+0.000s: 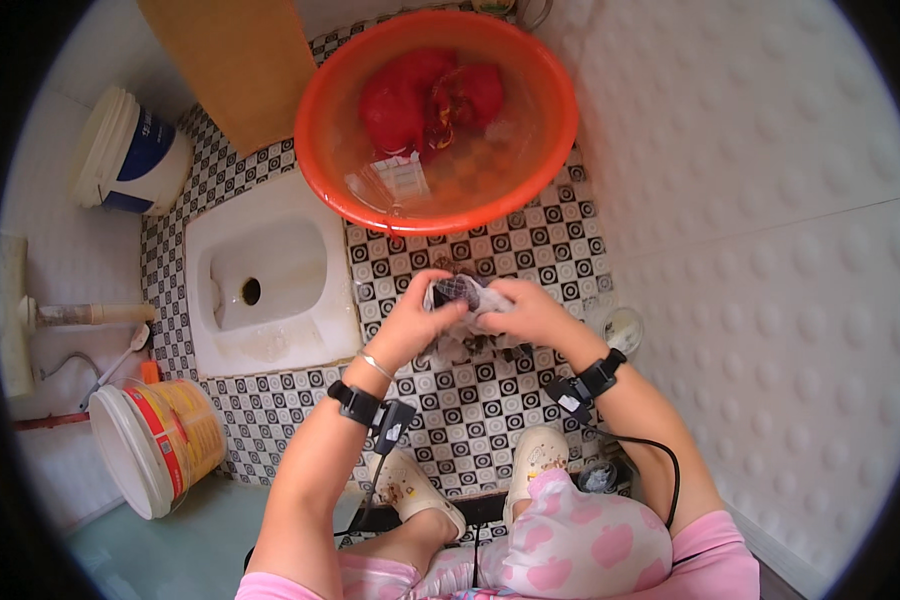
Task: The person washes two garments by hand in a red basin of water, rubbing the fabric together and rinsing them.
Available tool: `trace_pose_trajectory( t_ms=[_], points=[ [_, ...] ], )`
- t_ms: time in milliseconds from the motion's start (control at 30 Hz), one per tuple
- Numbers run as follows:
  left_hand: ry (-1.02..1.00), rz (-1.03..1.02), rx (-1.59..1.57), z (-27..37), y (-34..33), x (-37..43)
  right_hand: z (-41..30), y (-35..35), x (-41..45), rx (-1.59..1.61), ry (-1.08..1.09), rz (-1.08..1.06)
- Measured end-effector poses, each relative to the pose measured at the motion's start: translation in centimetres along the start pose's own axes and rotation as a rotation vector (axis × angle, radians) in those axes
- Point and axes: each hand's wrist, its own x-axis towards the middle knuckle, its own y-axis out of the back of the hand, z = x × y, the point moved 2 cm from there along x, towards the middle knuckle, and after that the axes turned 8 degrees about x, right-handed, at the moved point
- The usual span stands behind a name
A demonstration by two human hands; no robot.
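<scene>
A bunched cloth point(469, 330), white with dark patterned parts, is held between my two hands above the checkered tile floor. My left hand point(422, 315) grips its left side, with the thumb across a dark checked patch. On the other side my right hand point(529, 311) pinches the white fabric. Darker folds of fabric hang below and behind my fingers; whether they are one piece or several I cannot tell. Just beyond stands a large orange plastic basin point(435, 226) of water, where red fabric point(412, 105) lies soaking beside a clear packet with a white label point(401, 176).
A white squat toilet point(270, 346) is set in the floor at left. Around it stand a white-and-blue bucket point(136, 154), a yellow-and-red bucket point(187, 431) and a tan board point(232, 67). A small clear cup point(622, 330) sits by the bumpy right wall point(750, 247).
</scene>
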Motion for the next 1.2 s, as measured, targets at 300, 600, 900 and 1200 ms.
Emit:
trace_pose_trajectory(
  t_ms=[300, 600, 900, 1200],
  points=[
    [0.207, 0.067, -1.16, -1.7, -3.2, 0.7, -0.3, -1.9, 1.4, 0.287, 0.38, 0.465],
    [0.24, 0.268, -0.782, -2.2, -5.2, 0.5, -1.0, -5.8, 1.8, -0.292, 0.586, 0.573],
    [-0.092, 0.298, -0.485, 2.9, -0.6, 1.4, -2.0, -2.8, 0.5, -0.204, 0.455, 0.306],
    [0.444, 0.024, -0.873, -0.1, -3.2, 0.2, -2.4, -2.3, 1.1, 0.222, 0.462, 0.199]
  ],
)
